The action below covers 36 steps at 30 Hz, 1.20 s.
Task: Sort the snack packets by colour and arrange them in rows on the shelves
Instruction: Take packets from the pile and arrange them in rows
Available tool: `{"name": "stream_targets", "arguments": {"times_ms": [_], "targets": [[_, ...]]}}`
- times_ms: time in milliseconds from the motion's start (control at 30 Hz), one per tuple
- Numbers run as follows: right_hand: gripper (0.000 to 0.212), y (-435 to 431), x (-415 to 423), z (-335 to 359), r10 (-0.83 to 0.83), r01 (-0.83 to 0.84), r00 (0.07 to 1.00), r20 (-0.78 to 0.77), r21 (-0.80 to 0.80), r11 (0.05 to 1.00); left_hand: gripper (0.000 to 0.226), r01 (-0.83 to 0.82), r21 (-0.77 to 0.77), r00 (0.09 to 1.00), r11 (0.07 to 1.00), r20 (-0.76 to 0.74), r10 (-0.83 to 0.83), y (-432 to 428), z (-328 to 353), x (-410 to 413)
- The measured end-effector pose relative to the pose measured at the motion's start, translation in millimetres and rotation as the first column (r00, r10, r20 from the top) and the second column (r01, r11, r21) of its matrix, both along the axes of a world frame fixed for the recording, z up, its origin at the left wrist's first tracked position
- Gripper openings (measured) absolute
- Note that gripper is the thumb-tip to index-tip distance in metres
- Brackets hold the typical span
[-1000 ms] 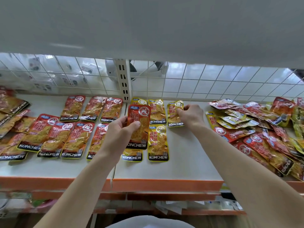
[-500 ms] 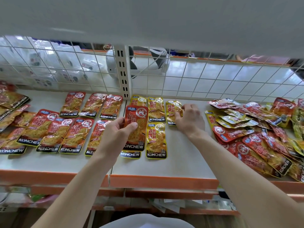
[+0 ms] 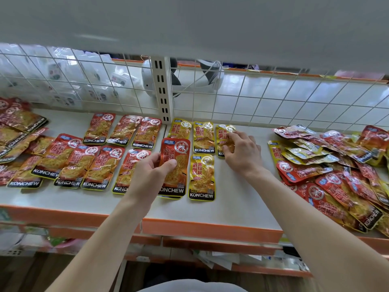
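Your left hand [image 3: 147,175] grips a red packet [image 3: 176,173], long axis front-to-back; the red rows [image 3: 96,165] lie just left. Your right hand [image 3: 242,154] pinches a yellow packet [image 3: 222,133].

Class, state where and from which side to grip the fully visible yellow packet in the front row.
Probably pinch the yellow packet at its right edge, coming from the right: it lies flat, bare shelf adjoins there, and the left hand holds a red packet close on its left.
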State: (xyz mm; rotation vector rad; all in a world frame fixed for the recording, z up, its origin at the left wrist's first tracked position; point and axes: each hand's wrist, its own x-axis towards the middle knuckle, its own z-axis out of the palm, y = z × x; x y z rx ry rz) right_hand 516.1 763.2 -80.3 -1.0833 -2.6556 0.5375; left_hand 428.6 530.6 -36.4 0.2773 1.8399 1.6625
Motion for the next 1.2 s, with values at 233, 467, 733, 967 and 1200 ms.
{"name": "stream_targets", "arguments": {"times_ms": [233,467,733,967,1200], "targets": [[0.049,0.5,9.7,10.1,0.033,-0.034,0.998,-0.058,-0.013,0.999,0.015,-0.025,-0.017,1.0,1.0,-0.009,0.025,-5.8,11.6,4.5],[0.049,-9.9,24.2,30.0,0.088,-0.084,0.988,-0.13,0.032,0.996,0.011,-0.104,-0.042,0.992,0.994,-0.072,0.101,-17.2,26.9,-2.6],[0.048,-59.6,12.6,41.3,0.224,-0.212,0.951,-0.214,0.078,0.974,0.011,-0.204,-0.06,0.967,0.977,-0.168,0.191,-50.0,33.4,-7.8],[0.055,-116.6,-13.9,52.5,0.304,-0.291,0.919,-0.252,0.089,0.953,0.011,-0.266,-0.059,0.943,0.962,-0.221,0.247,-94.0,38.3,-34.7],[0.055,-190.5,-50.3,58.3,0.309,-0.295,0.931,-0.196,0.098,0.95,0.007,-0.256,-0.042,0.958,0.966,-0.148,0.247,-161.4,37.6,-80.4]]}}
